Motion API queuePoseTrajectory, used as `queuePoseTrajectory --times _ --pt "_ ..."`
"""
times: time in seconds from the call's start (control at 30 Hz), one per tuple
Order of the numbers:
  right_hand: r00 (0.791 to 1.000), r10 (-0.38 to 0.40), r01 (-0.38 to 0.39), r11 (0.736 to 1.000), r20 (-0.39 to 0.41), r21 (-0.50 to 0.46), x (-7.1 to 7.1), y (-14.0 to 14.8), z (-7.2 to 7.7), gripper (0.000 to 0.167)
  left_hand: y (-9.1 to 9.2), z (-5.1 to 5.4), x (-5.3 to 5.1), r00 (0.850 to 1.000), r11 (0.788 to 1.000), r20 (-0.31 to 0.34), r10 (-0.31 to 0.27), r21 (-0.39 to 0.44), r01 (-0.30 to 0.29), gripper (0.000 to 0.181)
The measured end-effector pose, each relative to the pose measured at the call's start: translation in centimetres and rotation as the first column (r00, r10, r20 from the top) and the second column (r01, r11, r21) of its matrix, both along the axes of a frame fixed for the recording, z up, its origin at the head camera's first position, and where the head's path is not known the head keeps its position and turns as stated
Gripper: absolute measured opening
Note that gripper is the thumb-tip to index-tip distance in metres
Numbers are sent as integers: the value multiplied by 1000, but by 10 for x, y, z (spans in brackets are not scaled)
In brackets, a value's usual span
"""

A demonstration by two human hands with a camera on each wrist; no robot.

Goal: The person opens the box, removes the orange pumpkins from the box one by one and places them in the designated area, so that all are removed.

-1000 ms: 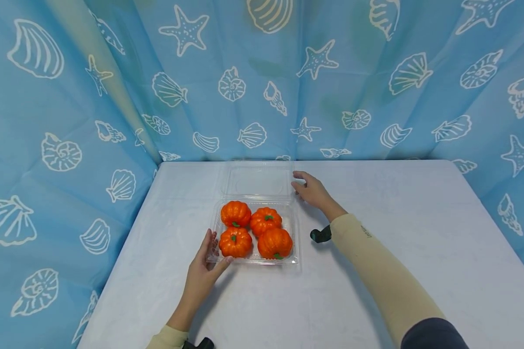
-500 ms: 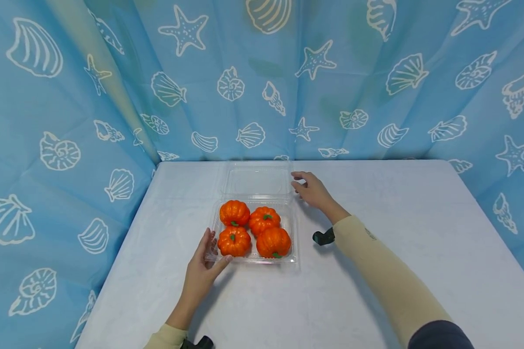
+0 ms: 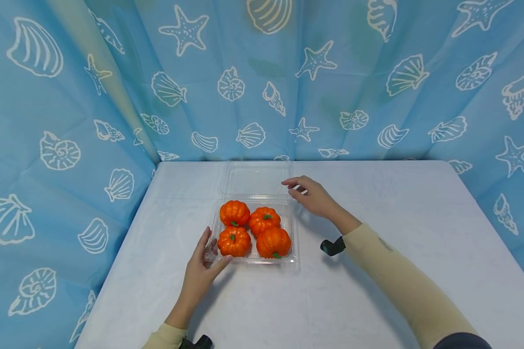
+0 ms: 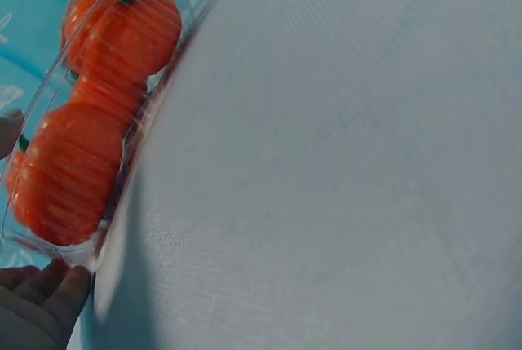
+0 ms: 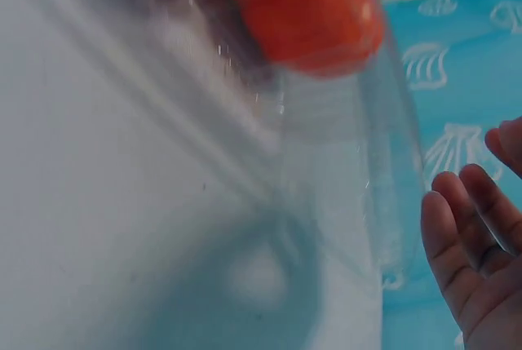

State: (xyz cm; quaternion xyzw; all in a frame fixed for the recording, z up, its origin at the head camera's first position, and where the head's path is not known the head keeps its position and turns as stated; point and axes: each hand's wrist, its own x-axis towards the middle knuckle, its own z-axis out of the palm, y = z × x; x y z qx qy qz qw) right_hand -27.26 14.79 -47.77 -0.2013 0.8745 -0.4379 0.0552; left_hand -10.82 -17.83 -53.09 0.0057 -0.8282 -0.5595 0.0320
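A clear plastic box (image 3: 293,242) holds several orange pumpkins (image 3: 234,241) with green stems. Its transparent lid (image 3: 256,182) lies folded back behind it. My left hand (image 3: 199,276) grips the box's near left corner, thumb at the front edge and fingers along the left side; the left wrist view shows its fingers (image 4: 57,289) against the box wall. At the lid's right edge is my right hand (image 3: 316,198), holding nothing, fingers loosely bent. In the right wrist view that hand (image 5: 489,260) appears beside the clear plastic; whether it touches is unclear.
The box stands on a white-covered table (image 3: 375,194), near its back edge. Behind and to the left hangs a blue curtain (image 3: 253,106) with white shell and starfish prints. A dark device is strapped at each wrist.
My right hand has shifted left and slightly nearer, its fingertips now over the lid's right edge. My left hand and the pumpkins stay essentially where they were.
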Motion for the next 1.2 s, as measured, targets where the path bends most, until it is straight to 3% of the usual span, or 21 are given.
queuePoseTrajectory --times 0.3,0.57,0.77,1.0,1.2 --pt "980 198 -198 979 11 -46 25 -4 10 32 -2 -2 -2 1000 1000 -6 -23 -19 23 90" --pt "936 348 -347 937 46 -38 46 -4 13 35 -2 -3 -2 999 999 -22 -48 7 48 88" --pt "887 457 -458 889 66 -6 57 -7 14 38 -2 0 -2 999 999 -15 -41 16 41 88" --pt "844 531 -536 836 76 118 65 -16 17 46 -1 -1 -2 999 999 -16 -40 10 40 91" --pt "844 527 -536 826 101 171 68 -19 18 49 -1 -1 -3 999 999 -12 -43 6 43 90"
